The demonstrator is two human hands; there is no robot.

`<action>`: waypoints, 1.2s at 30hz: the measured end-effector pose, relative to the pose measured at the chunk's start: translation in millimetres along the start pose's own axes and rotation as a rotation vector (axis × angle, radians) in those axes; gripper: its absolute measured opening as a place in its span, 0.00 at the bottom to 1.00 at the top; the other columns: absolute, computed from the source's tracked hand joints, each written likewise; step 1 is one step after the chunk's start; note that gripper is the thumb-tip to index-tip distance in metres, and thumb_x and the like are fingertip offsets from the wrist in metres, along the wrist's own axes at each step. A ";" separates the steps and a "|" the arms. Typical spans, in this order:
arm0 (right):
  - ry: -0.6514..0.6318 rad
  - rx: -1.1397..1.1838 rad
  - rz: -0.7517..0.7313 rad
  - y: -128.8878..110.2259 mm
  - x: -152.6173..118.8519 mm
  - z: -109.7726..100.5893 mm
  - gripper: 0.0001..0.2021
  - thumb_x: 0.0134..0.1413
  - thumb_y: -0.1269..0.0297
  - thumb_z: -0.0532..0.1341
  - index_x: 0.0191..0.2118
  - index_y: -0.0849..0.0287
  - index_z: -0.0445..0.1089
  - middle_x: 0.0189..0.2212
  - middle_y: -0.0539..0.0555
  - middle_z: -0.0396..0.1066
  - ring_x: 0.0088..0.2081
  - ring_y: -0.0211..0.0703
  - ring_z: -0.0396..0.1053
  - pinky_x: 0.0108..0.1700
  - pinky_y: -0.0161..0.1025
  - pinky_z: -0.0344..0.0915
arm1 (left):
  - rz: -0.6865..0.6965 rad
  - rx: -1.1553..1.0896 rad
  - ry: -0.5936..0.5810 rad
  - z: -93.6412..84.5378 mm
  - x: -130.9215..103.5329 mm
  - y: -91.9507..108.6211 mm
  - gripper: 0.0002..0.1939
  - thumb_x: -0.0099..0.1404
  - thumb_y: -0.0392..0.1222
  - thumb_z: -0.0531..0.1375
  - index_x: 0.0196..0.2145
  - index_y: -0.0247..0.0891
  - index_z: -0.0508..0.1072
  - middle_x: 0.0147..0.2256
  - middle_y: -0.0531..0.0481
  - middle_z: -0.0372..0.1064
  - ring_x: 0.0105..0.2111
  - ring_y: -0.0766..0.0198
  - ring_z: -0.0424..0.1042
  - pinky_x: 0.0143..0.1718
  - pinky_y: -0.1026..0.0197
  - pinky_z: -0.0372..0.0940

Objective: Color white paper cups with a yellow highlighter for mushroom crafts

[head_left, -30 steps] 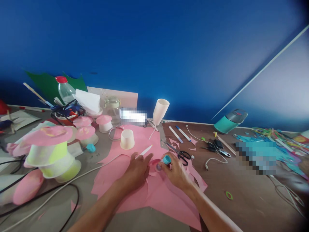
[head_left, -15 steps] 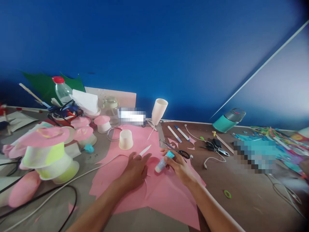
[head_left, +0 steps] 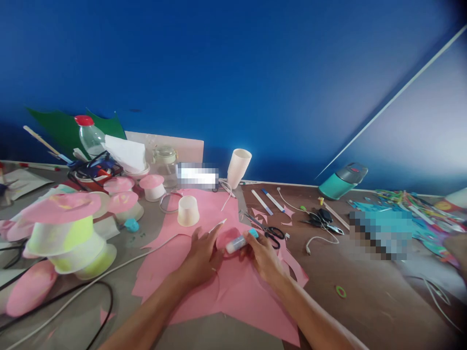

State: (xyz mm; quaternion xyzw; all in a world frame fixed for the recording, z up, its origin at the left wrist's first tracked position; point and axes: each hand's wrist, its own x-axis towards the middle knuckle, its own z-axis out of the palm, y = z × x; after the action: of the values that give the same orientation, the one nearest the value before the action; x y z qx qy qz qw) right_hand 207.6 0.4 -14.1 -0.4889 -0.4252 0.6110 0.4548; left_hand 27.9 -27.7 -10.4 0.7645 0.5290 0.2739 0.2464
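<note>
My right hand (head_left: 261,253) is closed around a glue stick (head_left: 239,242) with a blue end, held tilted over a round pink paper piece (head_left: 223,239). The fingers of my left hand (head_left: 202,255) are bent at the left edge of that piece, and a white pen (head_left: 218,225) lies by the fingertips. Whether the left hand grips the paper or pen is hard to make out. Beneath both hands spreads a large pink sheet (head_left: 189,291). An upside-down white paper cup (head_left: 188,211) stands on it, and black-handled scissors (head_left: 274,234) lie beside my right hand.
Pink-topped paper cups (head_left: 69,228) crowd the left side, with a glass jar (head_left: 166,163) behind. Stacked cups (head_left: 239,167) stand near the wall. Markers (head_left: 262,202), keys (head_left: 324,221), a cable and a teal bottle (head_left: 339,183) lie to the right.
The glue stick has shifted left and tilted flatter over the round pink piece. My right hand has moved slightly left and down, uncovering more of the scissors. The view has shifted slightly.
</note>
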 end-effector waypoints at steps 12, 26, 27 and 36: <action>-0.082 -0.602 -0.393 -11.2 -22.5 7.6 0.07 0.55 0.61 0.58 0.31 0.58 0.64 0.27 0.50 0.67 0.28 0.38 0.64 0.29 0.35 0.61 | 0.045 0.105 -0.036 -2.0 0.4 1.9 0.31 0.61 0.29 0.46 0.63 0.38 0.47 0.35 0.49 0.72 0.39 0.57 0.68 0.54 0.46 0.48; -0.082 -0.794 -0.572 -6.8 -14.0 -4.3 0.03 0.55 0.66 0.56 0.35 0.57 0.64 0.43 0.59 0.63 0.39 0.45 0.66 0.30 0.36 0.66 | 0.091 0.206 -0.045 1.7 -1.2 -3.5 0.26 0.62 0.31 0.47 0.59 0.34 0.54 0.37 0.45 0.71 0.40 0.56 0.67 0.53 0.46 0.50; -0.074 -0.785 -0.568 -6.9 -13.9 -4.4 0.03 0.55 0.65 0.57 0.36 0.57 0.65 0.44 0.59 0.63 0.39 0.45 0.66 0.30 0.36 0.66 | 0.092 0.205 -0.045 1.8 -1.3 -3.8 0.26 0.62 0.31 0.47 0.59 0.35 0.54 0.37 0.45 0.71 0.40 0.56 0.67 0.54 0.46 0.50; 0.036 -0.190 -0.192 -16.0 0.1 -17.5 0.14 0.50 0.55 0.61 0.36 0.61 0.70 0.25 0.51 0.67 0.22 0.35 0.60 0.24 0.35 0.61 | 0.068 0.157 -0.030 0.7 -1.0 -6.0 0.27 0.61 0.31 0.47 0.58 0.39 0.54 0.30 0.52 0.69 0.35 0.60 0.68 0.54 0.46 0.51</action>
State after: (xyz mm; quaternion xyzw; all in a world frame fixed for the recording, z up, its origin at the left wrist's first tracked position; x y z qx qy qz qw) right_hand 227.0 5.4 -1.5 -0.4979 -0.5175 0.5128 0.4705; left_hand 24.0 -26.9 -15.1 0.8031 0.5188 0.2282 0.1840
